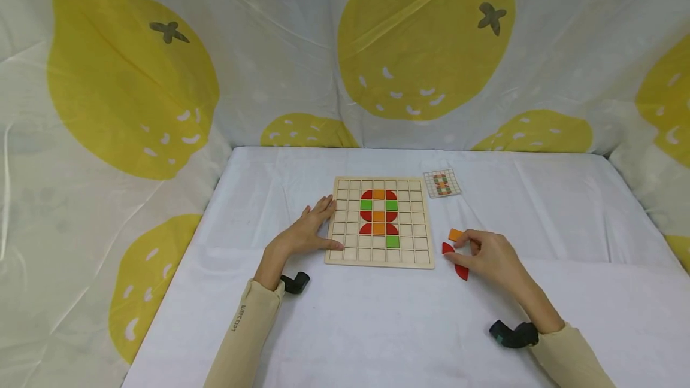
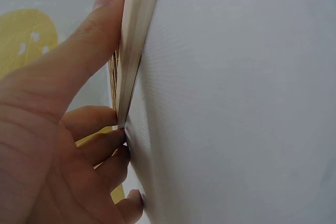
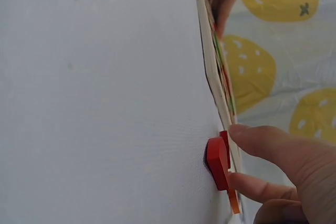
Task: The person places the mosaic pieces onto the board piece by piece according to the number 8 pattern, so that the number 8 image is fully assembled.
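My left hand [image 1: 308, 230] rests against the left side of a wooden grid board [image 1: 347, 256], thumb over its surface and fingers spread along the edge. On the board, red quarter-circle tiles [image 1: 366, 217], orange square tiles [image 1: 379, 194] and green square tiles [image 1: 392, 241] form a figure. Right of the board, my right hand [image 1: 493, 256] has its thumb and index finger at either side of a red quarter-circle tile [image 1: 447, 248], seemingly pinching it at table level. Another red tile [image 3: 215, 156] lies nearer to me, partly under the hand. An orange tile [image 1: 455, 235] lies just beyond the fingertips.
A small pattern card [image 1: 442, 184] showing a similar coloured figure on a grid lies beyond the board's right corner. White cloth [image 1: 377, 328] covers the table. A lemon-print curtain [image 1: 291, 64] hangs behind it. Each wrist wears a black camera [image 1: 514, 335].
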A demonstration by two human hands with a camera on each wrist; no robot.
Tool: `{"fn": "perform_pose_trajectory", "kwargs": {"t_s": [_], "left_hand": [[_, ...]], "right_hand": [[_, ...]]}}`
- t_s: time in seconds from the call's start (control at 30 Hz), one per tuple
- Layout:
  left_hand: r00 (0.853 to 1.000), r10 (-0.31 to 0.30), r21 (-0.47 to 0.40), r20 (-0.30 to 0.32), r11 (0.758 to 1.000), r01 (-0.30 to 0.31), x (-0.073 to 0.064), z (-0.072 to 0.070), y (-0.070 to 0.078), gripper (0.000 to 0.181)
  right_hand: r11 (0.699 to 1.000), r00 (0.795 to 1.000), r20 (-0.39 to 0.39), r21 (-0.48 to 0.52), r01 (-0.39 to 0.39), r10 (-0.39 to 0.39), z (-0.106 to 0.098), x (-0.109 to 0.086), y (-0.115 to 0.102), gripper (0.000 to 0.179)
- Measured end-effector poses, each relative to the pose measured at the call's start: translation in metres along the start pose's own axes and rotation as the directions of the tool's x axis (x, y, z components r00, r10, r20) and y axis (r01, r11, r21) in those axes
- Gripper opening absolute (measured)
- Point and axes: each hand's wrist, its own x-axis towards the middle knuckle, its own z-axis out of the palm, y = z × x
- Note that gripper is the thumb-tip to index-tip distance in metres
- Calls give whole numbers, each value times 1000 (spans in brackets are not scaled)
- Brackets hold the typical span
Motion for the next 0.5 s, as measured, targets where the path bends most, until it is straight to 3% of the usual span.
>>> {"fn": "perform_pose_trajectory", "kwargs": {"t_s": [0.17, 0.33, 0.5], "left_hand": [[1000, -2, 7, 2, 1000, 2, 1, 0, 0, 113], [1000, 1, 6, 0, 1000, -1, 1, 0, 0, 113], [1000, 3, 8, -2, 1000, -3, 1, 0, -1, 114]], "right_hand": [[999, 999, -17, -28, 39, -39, 5, 3, -6, 29], [999, 1000, -24, -50, -11, 10, 7, 4, -13, 34], [999, 999, 46, 25, -21, 20, 1, 6, -12, 31]]}}
